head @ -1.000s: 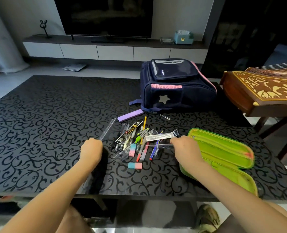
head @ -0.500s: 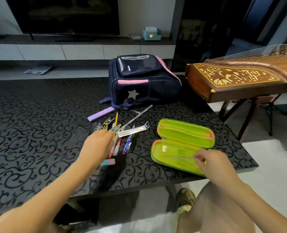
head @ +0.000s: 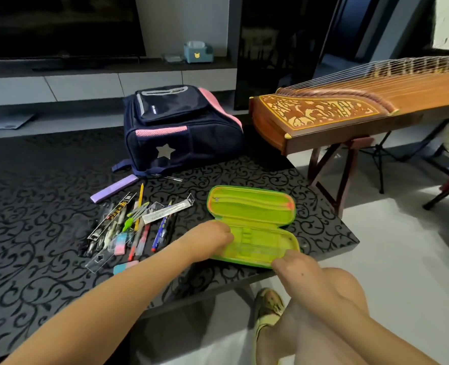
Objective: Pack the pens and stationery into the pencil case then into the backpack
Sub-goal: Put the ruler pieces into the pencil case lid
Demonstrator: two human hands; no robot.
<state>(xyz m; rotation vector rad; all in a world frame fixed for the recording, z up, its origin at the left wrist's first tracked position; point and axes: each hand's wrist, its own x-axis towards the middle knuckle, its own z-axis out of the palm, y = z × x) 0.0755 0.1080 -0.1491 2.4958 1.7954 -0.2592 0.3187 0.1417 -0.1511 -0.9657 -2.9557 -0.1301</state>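
Note:
A green pencil case lies open on the black patterned table, near its front right corner. My left hand curls over the left end of the case's near half. My right hand is at the near rim, fingertips over a faint clear ruler lying inside; whether it pinches the ruler I cannot tell. Left of the case is a pile of pens and pencils, with a pink-and-blue eraser and a purple bar. The navy backpack stands behind them.
A wooden zither on a stand sits just right of the table, close to the backpack. The table's front edge runs right under my hands. My foot in a sandal is on the white floor below.
My left hand left the pen pile and moved right onto the case's left end. My right hand drew back from inside the case to its near rim. The view swung right.

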